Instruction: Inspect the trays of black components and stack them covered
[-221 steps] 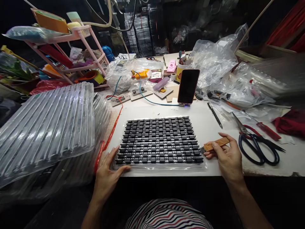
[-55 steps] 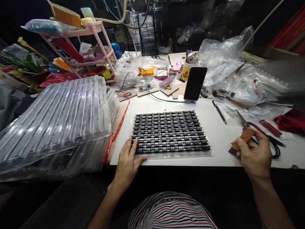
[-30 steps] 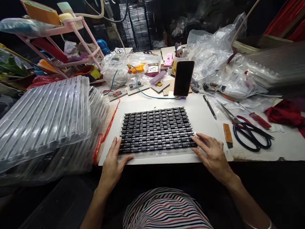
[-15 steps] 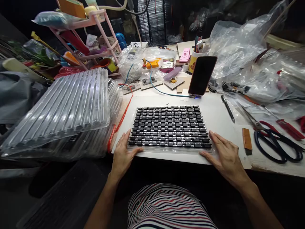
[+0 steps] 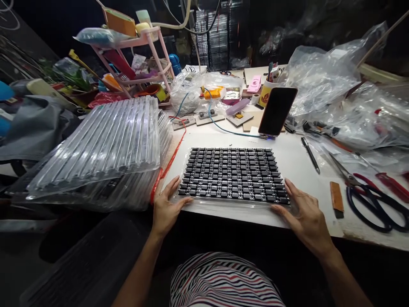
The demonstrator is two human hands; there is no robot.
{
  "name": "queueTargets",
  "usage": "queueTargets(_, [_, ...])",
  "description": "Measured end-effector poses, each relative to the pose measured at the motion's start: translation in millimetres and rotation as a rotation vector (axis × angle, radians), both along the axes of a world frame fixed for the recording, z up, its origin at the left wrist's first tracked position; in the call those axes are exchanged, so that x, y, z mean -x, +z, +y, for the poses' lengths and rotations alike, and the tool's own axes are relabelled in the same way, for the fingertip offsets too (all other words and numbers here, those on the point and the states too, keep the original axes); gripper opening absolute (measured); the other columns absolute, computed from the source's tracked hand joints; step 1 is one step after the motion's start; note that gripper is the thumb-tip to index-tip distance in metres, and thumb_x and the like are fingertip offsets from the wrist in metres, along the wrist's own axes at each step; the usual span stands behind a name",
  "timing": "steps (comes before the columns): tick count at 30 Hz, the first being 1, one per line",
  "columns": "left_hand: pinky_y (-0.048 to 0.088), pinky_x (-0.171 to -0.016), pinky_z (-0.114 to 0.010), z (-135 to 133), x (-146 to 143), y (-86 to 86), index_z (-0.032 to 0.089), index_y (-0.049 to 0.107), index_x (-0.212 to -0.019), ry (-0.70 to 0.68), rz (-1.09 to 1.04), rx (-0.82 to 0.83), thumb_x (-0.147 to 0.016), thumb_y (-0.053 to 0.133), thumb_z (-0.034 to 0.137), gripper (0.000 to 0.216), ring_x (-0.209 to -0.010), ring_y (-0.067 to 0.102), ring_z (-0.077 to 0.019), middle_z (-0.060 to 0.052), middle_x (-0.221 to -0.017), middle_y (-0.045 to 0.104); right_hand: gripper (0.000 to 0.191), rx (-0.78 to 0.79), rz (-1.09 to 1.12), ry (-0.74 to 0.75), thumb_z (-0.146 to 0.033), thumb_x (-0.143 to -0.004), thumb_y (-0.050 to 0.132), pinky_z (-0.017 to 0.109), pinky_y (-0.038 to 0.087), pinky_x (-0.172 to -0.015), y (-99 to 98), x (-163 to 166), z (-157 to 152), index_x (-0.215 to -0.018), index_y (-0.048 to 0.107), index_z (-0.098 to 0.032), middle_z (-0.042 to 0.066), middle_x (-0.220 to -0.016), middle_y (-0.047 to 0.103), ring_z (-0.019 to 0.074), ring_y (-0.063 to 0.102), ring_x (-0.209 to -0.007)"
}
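Observation:
A clear plastic tray [image 5: 230,204] lies flat before me, filled with rows of small black circuit boards [image 5: 234,175] carrying chips. My left hand [image 5: 166,207] grips its near left corner, thumb along the front edge and fingers at the side. At the near right corner my right hand [image 5: 303,209] holds it the same way, thumb at the front and fingers curved round the side. Beneath the tray is a white sheet [image 5: 303,170] on the table.
Stacked clear ribbed trays [image 5: 99,140] stand at the left beside a red string [image 5: 174,157]. A phone [image 5: 277,111] stands upright behind the tray. To the right lie a pen [image 5: 310,155], a cutter blade with orange wrapping [image 5: 336,198] and scissors [image 5: 370,200]. Plastic bags [image 5: 326,68] crowd the back right.
The view has turned slightly left, so the scene sits further right and lower. Both hands stay at the tray's near corners.

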State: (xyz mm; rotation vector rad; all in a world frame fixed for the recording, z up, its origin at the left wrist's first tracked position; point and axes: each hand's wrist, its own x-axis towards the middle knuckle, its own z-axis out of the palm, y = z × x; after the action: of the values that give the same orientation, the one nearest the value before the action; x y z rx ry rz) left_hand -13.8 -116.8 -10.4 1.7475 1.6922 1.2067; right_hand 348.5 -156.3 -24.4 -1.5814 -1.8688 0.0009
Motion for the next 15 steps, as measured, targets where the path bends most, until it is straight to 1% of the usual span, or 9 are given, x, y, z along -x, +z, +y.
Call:
queueTargets(2, [0.042,-0.106,-0.043,0,-3,1.5,0.021,0.053,-0.127,0.027,-0.096,-0.013,-0.065,0.081,0.037,0.070,-0.116,0.058,-0.0260,-0.010,-0.123,0.064,0.066,0.003,0.107,-0.050,-0.044,-0.084,0.060,0.043,0.044,-0.096,0.7,3,-2,-0.143,0.038,-0.025,0.009,-0.128,0.058,0.0259,0.055,-0.114])
queueTargets(4, [0.040,-0.107,-0.045,0,-4,4.2,0.020,0.054,-0.125,0.046,-0.150,-0.028,-0.064,0.082,0.035,0.068,-0.117,0.057,-0.0264,-0.011,-0.121,0.064,0.066,0.012,0.220,-0.099,-0.044,-0.082,0.063,0.043,0.044,-0.098,2.3,6,-3,-0.141,0.040,-0.026,0.008,-0.127,0.060,0.0252,0.056,-0.113])
queueTargets(8, [0.038,-0.108,-0.047,0,-5,9.6,0.020,0.055,-0.122,0.060,-0.214,-0.046,-0.064,0.082,0.033,0.065,-0.118,0.056,-0.0269,-0.011,-0.121,0.064,0.070,0.032,0.383,-0.148,-0.045,-0.079,0.067,0.046,0.042,-0.101,7.3,10,-3,-0.141,0.040,-0.027,0.007,-0.125,0.062,0.0252,0.057,-0.113])
queueTargets(11, [0.038,-0.108,-0.047,0,-6,10.4,0.019,0.056,-0.119,0.069,-0.236,-0.043,-0.063,0.083,0.033,0.063,-0.117,0.057,-0.0269,-0.011,-0.119,0.065,0.072,0.036,0.437,-0.148,-0.046,-0.077,0.067,0.048,0.041,-0.103,9.6,11,-2,-0.141,0.039,-0.027,0.006,-0.126,0.060,0.0256,0.058,-0.113])
queueTargets(15, [0.036,-0.109,-0.048,0,-6,8.1,0.019,0.056,-0.117,0.077,-0.246,-0.035,-0.063,0.083,0.033,0.062,-0.117,0.057,-0.0272,-0.011,-0.117,0.066,0.073,0.017,0.435,-0.170,-0.046,-0.077,0.068,0.049,0.041,-0.104,10.3,12,-2,-0.141,0.040,-0.026,0.006,-0.124,0.062,0.0260,0.058,-0.114])
